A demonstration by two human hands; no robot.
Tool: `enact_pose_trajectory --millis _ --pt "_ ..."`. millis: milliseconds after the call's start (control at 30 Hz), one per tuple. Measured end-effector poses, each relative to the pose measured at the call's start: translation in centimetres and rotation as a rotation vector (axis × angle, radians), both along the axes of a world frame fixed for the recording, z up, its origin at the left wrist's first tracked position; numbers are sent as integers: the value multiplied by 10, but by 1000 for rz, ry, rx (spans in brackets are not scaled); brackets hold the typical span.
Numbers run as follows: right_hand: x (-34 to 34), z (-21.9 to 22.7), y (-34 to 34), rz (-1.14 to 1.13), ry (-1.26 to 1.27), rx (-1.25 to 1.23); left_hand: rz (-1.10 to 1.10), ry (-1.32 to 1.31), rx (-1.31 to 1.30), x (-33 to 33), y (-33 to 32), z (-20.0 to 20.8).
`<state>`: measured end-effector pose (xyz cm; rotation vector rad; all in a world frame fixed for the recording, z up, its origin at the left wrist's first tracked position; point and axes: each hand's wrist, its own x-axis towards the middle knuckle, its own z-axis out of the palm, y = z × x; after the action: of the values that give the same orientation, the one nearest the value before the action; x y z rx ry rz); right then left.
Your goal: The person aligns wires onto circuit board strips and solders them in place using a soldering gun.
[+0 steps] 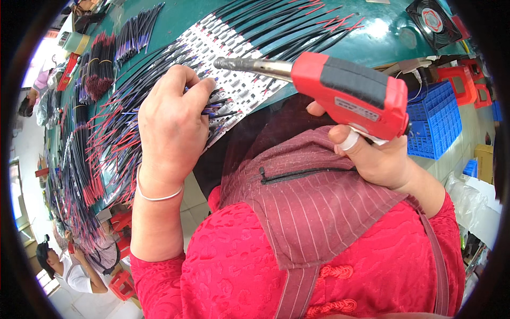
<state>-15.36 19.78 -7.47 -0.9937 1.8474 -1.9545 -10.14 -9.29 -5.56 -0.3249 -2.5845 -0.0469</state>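
Observation:
My right hand (380, 162) is wrapped around a red and black soldering gun (350, 87), with a white wrap on the thumb. Its metal barrel points left, and the dark tip sits over a white panel of small circuit boards (241, 80). My left hand (172, 114), a thin bangle at its wrist, reaches over the panel's left edge. Thumb and forefinger are pinched together among thin black wires; what lies between them is hidden. Wires with red and blue ends (119, 125) fan out left of that hand. More black wires (287, 29) run from the panel's far side.
Bundled wires (101, 61) lie along the green table's (175, 13) left side. A small black fan (433, 24) stands at the far right corner. Blue crates (433, 119) and red stools (459, 82) are right of the table. Another person (74, 268) works at lower left.

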Motion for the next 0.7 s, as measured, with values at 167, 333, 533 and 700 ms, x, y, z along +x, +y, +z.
enact_pose_trajectory --millis 167,333,533,700 --pt "4 3 2 -26 -156 60 -7 19 -27 0 1 1" --pt "4 0 3 -6 -148 -4 -5 16 -14 0 2 0" --pt "4 2 3 -24 -236 24 -12 7 51 -1 -5 -1" --pt "3 -4 7 -32 -133 65 -40 2 104 -2 -13 -4"
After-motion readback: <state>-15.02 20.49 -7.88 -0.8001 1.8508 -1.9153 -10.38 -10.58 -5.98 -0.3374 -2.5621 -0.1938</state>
